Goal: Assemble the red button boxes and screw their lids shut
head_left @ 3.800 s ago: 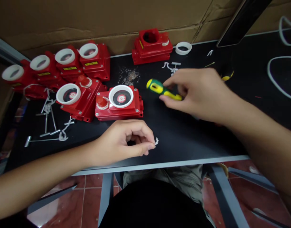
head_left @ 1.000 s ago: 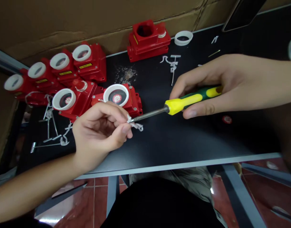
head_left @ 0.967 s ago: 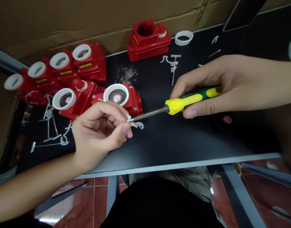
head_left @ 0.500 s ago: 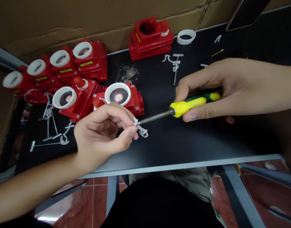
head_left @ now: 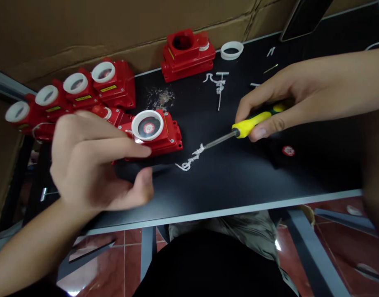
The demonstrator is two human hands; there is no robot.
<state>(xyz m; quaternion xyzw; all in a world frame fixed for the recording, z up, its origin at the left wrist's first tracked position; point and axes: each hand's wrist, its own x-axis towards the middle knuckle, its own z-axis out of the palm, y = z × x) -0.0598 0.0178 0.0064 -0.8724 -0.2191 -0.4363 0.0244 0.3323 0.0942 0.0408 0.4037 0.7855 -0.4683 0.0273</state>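
My right hand (head_left: pixel 278 103) grips a screwdriver (head_left: pixel 248 125) by its yellow and green handle, the shaft slanting down to the left. At the tip of the shaft is a twisted white cord (head_left: pixel 191 159), stretching left over the black table. My left hand (head_left: pixel 102 165) is apart from the cord, thumb and forefinger spread with nothing between them. Just behind those fingers sits a red box (head_left: pixel 167 140) with a white ring (head_left: pixel 147 125) round a dark window. Another red box behind my left hand is partly hidden.
Several red boxes (head_left: pixel 113 84) line the back left. An open-topped red box (head_left: pixel 189 55) and a loose white ring (head_left: pixel 231 50) stand by the cardboard. A T-shaped metal pin (head_left: pixel 220 90) with cord, pale crumbs (head_left: pixel 161 99) and a dark round-labelled piece (head_left: pixel 288 151) lie around.
My left hand has let go of the cord and drawn back to the left, its fingers opening. The screwdriver has shifted slightly right, with the cord at its tip.
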